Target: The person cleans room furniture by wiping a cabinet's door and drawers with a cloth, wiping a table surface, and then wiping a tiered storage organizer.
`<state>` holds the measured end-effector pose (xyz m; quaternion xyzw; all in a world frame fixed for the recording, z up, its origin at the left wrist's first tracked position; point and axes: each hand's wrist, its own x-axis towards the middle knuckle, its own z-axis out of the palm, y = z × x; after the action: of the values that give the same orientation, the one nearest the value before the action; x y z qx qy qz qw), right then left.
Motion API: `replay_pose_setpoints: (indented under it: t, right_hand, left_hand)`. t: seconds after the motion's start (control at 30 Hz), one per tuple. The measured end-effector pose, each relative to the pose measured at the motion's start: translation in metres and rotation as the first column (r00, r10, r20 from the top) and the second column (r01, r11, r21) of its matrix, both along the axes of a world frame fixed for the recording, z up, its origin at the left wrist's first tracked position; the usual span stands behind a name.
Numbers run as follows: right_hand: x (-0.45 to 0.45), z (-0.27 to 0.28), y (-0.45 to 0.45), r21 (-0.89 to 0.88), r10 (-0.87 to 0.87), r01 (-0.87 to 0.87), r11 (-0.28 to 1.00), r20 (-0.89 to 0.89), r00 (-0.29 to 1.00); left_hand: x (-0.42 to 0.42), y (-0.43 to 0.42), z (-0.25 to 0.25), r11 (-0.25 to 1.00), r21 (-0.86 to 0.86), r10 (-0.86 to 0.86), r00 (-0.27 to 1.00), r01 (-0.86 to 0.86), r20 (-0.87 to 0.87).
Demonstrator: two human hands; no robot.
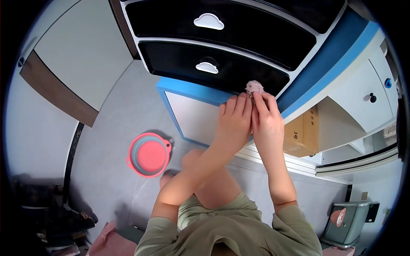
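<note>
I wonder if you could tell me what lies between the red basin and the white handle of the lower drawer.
In the head view, grey floor, then a blue-framed white panel, lie between the basin and that handle.

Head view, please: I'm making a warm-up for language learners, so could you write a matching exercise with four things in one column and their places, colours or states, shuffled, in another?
Things
1. Round basin
2. Cardboard box
3. Lower drawer handle
4. Pale pink bundle

Descriptions
A. White and cloud-shaped
B. At the fingers of the right hand
C. On the grey floor
D. Inside an open compartment

Right pairs: 1-C, 2-D, 3-A, 4-B
</note>
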<state>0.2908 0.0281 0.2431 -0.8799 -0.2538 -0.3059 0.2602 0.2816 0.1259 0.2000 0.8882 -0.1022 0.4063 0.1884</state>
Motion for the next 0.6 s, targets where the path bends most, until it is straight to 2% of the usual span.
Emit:
replay_pose_setpoints:
  t: [0.07, 0.2, 0.33, 0.4, 0.6]
  right_hand:
    - [0.003, 0.002, 0.007, 0.064, 0.054, -0.052, 0.997, -0.031, 0.998]
    - [0.01, 0.002, 0.026, 0.074, 0.142, -0.14, 0.987, -0.027, 0.989]
    - [0.016, -0.002, 0.043, -0.033, 0.208, -0.209, 0.977, -0.012, 0.978]
    - [0.017, 0.0, 0.053, -0.049, 0.211, -0.213, 0.976, -0.034, 0.977]
    - [0.022, -0.005, 0.086, -0.027, 0.212, -0.213, 0.977, -0.011, 0.977]
  left_hand:
    - [-0.002, 0.007, 0.001, 0.999, -0.043, -0.002, 1.0, 0.002, -0.009]
    - [-0.006, 0.023, 0.001, 0.995, -0.095, 0.031, 0.998, -0.036, -0.052]
    - [-0.006, 0.04, -0.001, 0.99, -0.126, 0.061, 0.996, -0.068, -0.06]
    - [-0.008, 0.049, 0.0, 0.987, -0.136, 0.078, 0.993, -0.089, -0.086]
    - [-0.006, 0.08, 0.004, 0.981, -0.115, 0.154, 0.988, -0.156, -0.019]
